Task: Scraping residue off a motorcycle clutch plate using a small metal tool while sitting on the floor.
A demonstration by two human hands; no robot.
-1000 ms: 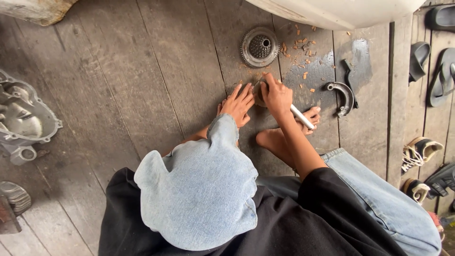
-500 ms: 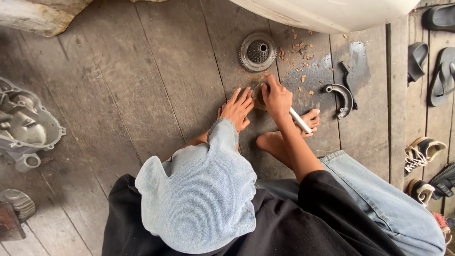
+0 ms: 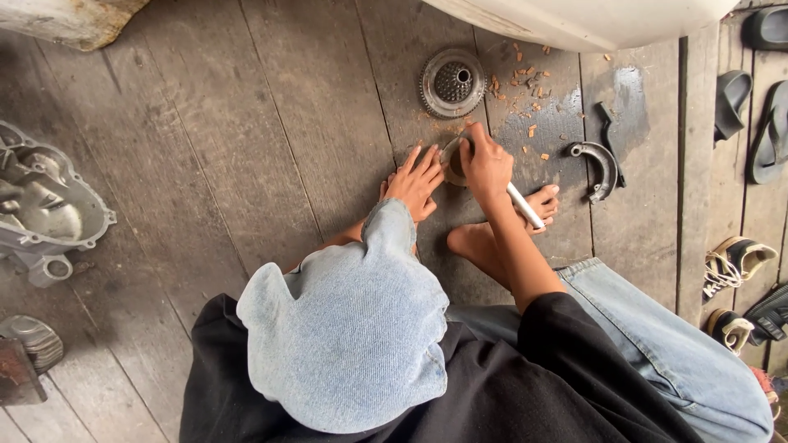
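Observation:
I sit on a grey plank floor with my bent knee in light blue jeans [image 3: 353,328] in the middle of the view. My right hand [image 3: 486,164] is shut on a tool with a white handle [image 3: 525,207], its working end pressed down on a small curved metal part [image 3: 450,161] on the floor. My left hand [image 3: 416,184] lies flat beside that part with the fingers spread, the fingertips touching its left edge. My bare feet [image 3: 492,234] rest just below the hands.
A round toothed metal hub [image 3: 453,82] lies above the hands among brown chips [image 3: 525,82]. A curved brake shoe [image 3: 602,168] lies to the right. A grey engine cover [image 3: 45,209] sits at the left edge. Sandals and shoes [image 3: 739,271] line the right side.
The view has shifted slightly. Both hands stay on the same spot over the small curved part, the right hand still gripping the white-handled tool.

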